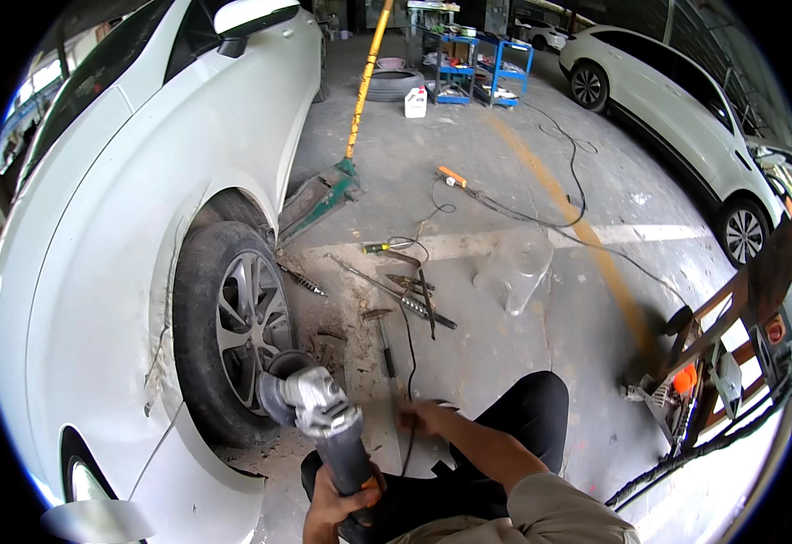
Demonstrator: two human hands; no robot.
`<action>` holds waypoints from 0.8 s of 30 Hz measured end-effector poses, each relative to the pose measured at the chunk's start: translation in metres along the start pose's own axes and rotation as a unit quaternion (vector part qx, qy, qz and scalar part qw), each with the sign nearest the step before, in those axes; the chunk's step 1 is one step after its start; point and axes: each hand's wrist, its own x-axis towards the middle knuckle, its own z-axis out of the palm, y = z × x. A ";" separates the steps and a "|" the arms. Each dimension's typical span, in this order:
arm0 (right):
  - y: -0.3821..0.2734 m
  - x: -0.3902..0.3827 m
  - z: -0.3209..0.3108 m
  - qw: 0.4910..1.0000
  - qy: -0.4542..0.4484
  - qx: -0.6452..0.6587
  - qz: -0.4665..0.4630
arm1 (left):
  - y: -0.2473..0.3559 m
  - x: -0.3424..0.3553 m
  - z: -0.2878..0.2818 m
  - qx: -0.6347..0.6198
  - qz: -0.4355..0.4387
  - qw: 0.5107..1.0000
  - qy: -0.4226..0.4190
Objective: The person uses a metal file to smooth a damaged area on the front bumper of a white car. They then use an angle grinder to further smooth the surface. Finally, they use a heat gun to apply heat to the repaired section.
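My left hand (340, 494) grips a grey angle grinder (334, 426) upright, its disc (283, 381) in front of the white car's wheel (244, 331) and dark tyre (196, 344). The car's fender (115, 272) has a creased, scuffed edge along the wheel arch. My right hand (419, 417) is right of the grinder, by a black cord (410, 354); its fingers are blurred, and I cannot tell whether they hold it. A hammer-like tool (385, 340) lies on the floor beyond that hand.
Several tools (414, 299), a clear plastic sheet (514, 272) and cables (577, 208) lie on the floor. A green jack (323, 195) with a yellow handle reaches under the car. A tool rack (709, 344) stands right; blue carts (455, 68) and another white car (650, 109) are farther back.
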 end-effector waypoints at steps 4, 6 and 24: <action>-0.135 -0.034 0.016 0.952 -0.008 0.163 -0.260 | 0.011 -0.043 -0.018 0.083 -0.038 0.995 0.042; -0.223 -0.092 -0.033 0.917 0.029 0.231 -0.325 | 0.017 -0.050 -0.018 0.068 -0.026 0.997 0.020; -0.320 -0.462 0.031 0.753 0.159 -0.110 -0.629 | -0.006 -0.106 -0.053 0.030 -0.060 0.987 0.146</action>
